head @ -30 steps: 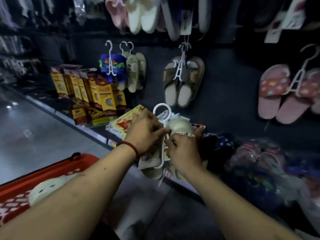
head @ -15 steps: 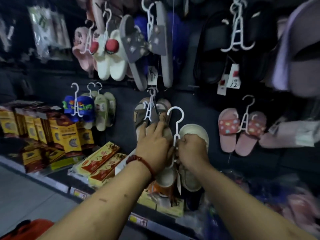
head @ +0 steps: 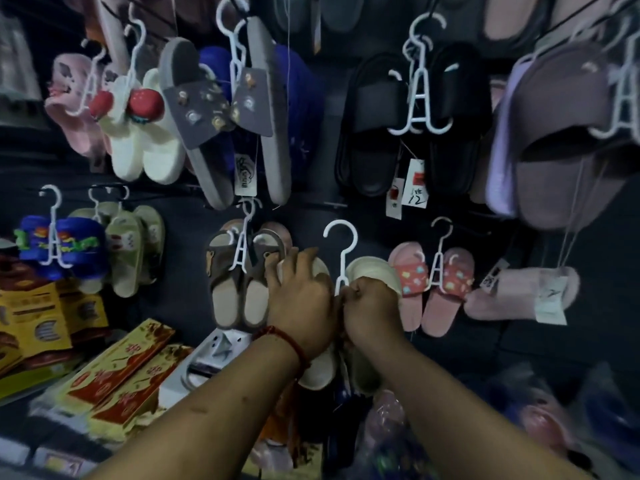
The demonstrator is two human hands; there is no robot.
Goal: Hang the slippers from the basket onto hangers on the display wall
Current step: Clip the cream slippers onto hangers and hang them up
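Head view, cream slippers (head: 375, 270): your pair is up in front of the display wall (head: 183, 261), one slipper on each side of the white hanger (head: 341, 258). It sits in the gap between the brown slippers (head: 239, 296) and the pink slippers (head: 433, 292).
Left hand (head: 304, 299): your fingers are curled over the upper end of the left-side slipper and holding it, just beside the brown pair.
Right hand (head: 372, 313): knuckles bunched, pinching the hanger's stem where it meets the right-side slipper.
Hook: upright and clear above both hands, and it looks caught on nothing yet.
Handling: these look light, with soft soles that probably flex under a squeeze. The hanger looks like thin, stiff plastic, so it could twist or slip out of the straps if you clamp hard.
Where to hold: I'd keep the pinch on the stem just under the hook and let your left hand steady the slipper without crushing it.
Next move: the hook needs a peg, but I can't make out a free one in this dim light.
Watch out: the neighbours crowd in, so a wide swing could knock the brown pair.
Basket: not in view.
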